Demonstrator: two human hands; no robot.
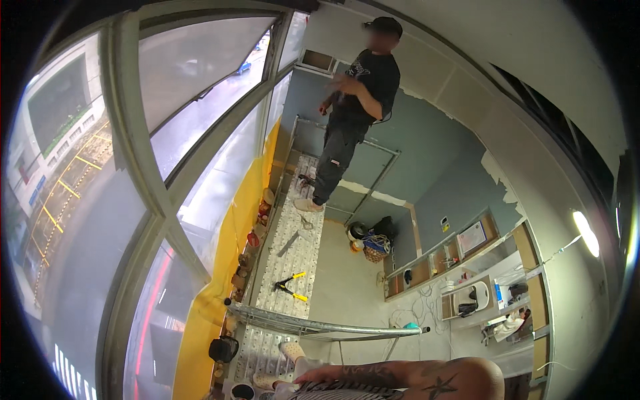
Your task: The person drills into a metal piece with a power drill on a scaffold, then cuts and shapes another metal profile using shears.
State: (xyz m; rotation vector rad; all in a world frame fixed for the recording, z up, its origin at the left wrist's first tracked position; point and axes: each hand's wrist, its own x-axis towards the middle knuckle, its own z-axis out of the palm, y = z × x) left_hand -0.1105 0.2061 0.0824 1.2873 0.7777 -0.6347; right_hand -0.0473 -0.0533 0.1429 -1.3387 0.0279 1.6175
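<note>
Unfinished room with patchy grey walls point(433, 153), seen from above a narrow, perforated metal platform point(259, 337). Its left edge runs beside a window ledge and a yellow sheet point(205, 323); past the sheet, tall windows point(193, 73) look onto a street. Along the right edge, the side falls away to a pale floor point(347, 267) well below. Crossing the near end is a round metal rail point(327, 325), dividing the wearer's two light shoes point(291, 351) from the longer stretch beyond. At the far end stands a co-worker point(363, 93) in dark clothes and cap, one hand raised at the chest.

One tattooed forearm comes in low from the right. Its right hand point(315, 376) lies by the shoes, over or against striped clothing point(333, 393); whether it is open, closed or holding something cannot be told.

Past the rail, near the platform's middle, lies a yellow-handled tool point(291, 287), handles spread. Farther along rests a flat grey blade point(291, 243).

Pale print on the co-worker's shirt and a small yellow wall sticker point(445, 227) are too small to read.
</note>
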